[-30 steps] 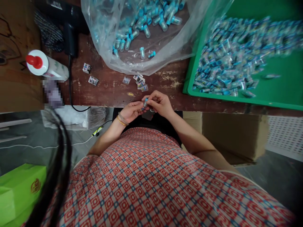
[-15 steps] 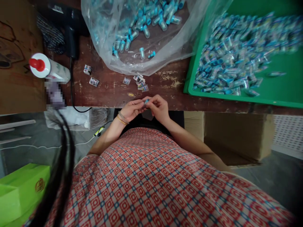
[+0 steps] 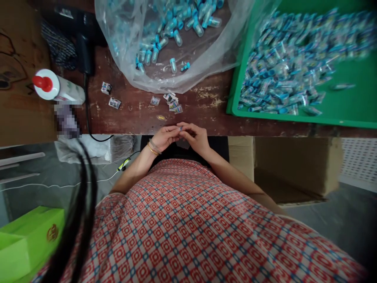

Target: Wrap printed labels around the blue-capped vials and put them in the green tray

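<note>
My left hand (image 3: 164,137), with bands at the wrist, is closed on a small blue-capped vial (image 3: 180,128) at the table's front edge. From the other side, the fingers of my right hand (image 3: 196,137) pinch the same vial. Only a bit of blue shows between the fingertips; the rest is hidden. Just beyond the hands lie a small pile of printed packets (image 3: 173,104) and a single packet (image 3: 155,101). Farther back, a clear plastic bag (image 3: 203,76) spreads open, with many blue-capped vials (image 3: 177,38) in it.
At the right stands a green tray (image 3: 347,106) with many wrapped vials (image 3: 277,84). On the left are a white bottle with a red cap (image 3: 70,90), a dark hair dryer (image 3: 85,51) with its cord, and two more packets (image 3: 114,103). Cardboard boxes (image 3: 294,165) sit below the table.
My right fingers have closed farther over the vial, so less of its blue cap shows. Both hands stay together at the table edge; the view has shifted slightly.
</note>
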Action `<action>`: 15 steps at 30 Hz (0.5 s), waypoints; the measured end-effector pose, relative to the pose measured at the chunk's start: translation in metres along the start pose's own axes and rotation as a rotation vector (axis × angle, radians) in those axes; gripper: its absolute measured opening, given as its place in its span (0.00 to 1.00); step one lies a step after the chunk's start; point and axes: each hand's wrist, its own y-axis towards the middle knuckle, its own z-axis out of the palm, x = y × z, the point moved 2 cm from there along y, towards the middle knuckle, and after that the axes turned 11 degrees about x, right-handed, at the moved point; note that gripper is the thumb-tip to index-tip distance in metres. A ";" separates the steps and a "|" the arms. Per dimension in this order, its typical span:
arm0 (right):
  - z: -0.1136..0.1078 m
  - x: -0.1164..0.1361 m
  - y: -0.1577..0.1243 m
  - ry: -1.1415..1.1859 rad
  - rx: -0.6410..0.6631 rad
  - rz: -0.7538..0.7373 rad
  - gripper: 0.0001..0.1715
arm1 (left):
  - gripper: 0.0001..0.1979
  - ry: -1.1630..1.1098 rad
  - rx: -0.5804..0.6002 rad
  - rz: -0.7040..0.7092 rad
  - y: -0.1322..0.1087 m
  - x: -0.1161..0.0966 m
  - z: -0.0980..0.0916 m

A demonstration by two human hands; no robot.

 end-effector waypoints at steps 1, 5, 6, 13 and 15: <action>-0.001 0.001 -0.001 -0.075 0.020 -0.033 0.14 | 0.22 0.004 0.002 -0.001 -0.001 -0.001 -0.001; -0.011 0.011 -0.003 -0.411 0.010 -0.173 0.07 | 0.21 0.119 -0.023 0.040 -0.007 -0.006 0.000; -0.012 0.013 -0.003 -0.455 0.007 -0.185 0.06 | 0.20 0.146 -0.037 0.057 -0.010 -0.007 0.002; -0.001 0.019 -0.010 -0.504 0.079 -0.145 0.03 | 0.19 0.180 -0.106 0.162 -0.018 0.001 0.010; -0.001 0.020 -0.010 -0.510 0.125 -0.138 0.03 | 0.19 0.196 -0.090 0.166 -0.016 0.001 0.010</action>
